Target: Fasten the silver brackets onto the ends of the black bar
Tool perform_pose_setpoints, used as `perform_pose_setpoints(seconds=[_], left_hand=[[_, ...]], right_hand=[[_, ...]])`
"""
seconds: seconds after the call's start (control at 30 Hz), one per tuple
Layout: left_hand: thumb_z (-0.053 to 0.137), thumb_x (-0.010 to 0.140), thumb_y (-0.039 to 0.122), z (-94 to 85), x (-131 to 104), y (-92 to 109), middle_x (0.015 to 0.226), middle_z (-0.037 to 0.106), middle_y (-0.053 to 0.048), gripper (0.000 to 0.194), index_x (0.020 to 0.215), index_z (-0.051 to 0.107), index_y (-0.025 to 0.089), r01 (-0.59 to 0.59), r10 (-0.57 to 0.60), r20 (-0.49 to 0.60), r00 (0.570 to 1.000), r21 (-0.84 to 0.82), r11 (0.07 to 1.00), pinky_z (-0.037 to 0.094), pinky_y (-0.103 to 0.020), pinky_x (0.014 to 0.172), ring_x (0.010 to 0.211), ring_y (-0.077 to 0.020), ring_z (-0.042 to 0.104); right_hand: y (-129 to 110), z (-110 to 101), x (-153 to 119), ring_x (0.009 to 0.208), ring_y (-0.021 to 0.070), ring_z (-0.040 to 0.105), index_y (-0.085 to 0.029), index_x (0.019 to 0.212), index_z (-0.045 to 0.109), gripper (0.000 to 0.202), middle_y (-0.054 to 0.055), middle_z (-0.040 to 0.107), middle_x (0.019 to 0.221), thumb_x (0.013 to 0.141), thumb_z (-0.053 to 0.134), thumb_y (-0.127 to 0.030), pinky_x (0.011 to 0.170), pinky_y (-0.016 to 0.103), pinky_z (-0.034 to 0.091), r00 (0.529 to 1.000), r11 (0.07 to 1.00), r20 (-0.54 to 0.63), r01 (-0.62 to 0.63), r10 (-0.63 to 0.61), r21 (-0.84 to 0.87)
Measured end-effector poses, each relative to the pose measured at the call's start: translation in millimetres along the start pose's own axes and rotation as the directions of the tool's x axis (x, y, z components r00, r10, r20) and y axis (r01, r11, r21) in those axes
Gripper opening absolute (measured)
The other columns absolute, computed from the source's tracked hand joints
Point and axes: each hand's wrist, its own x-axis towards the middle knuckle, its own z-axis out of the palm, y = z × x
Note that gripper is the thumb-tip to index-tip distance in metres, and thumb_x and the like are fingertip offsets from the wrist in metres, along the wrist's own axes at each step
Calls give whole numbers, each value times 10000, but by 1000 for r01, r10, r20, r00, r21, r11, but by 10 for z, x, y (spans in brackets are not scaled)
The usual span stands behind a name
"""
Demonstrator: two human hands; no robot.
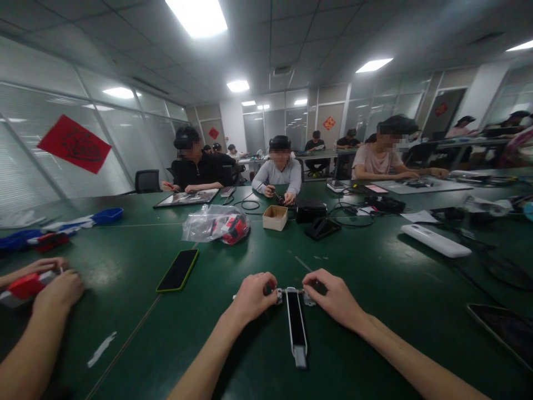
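1. Device (297,322), long, black and white-edged: lying on the green table (233,366) between both hands.
2. Left hand (252,300), right hand (333,294): curling thumb and forefinger at small metal pieces (309,299) by the device's far end; hiding the contact, so cannot tell whether gripping.
3. Dark phone (502,330): running off the right edge. Co-worker's hand (62,286): touching a red-and-grey object (28,286), cut off at left.
4. Green-edged phone (177,270): lying left of the device.
5. Clear bag (216,224): wrinkling over red contents, obscuring their shape; standing just beside a small box (275,218).

Office workroom, long green tables (233,261), ceiling lights (197,16)
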Motion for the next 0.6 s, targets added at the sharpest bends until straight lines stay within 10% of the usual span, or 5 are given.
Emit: perform_pose_setpoints(seconds=[0.6], left_hand=[[562,811,247,59,16,-74,776,650,-3,153,886,689,205,-53,51,47,998,23,998,392,-213,639,688,-127,557]], right_hand=[[155,-56,19,787,183,498,-213,847,654,182,39,601,818,835,513,-328,721,349,409,973,965,223,120,-67,-235]])
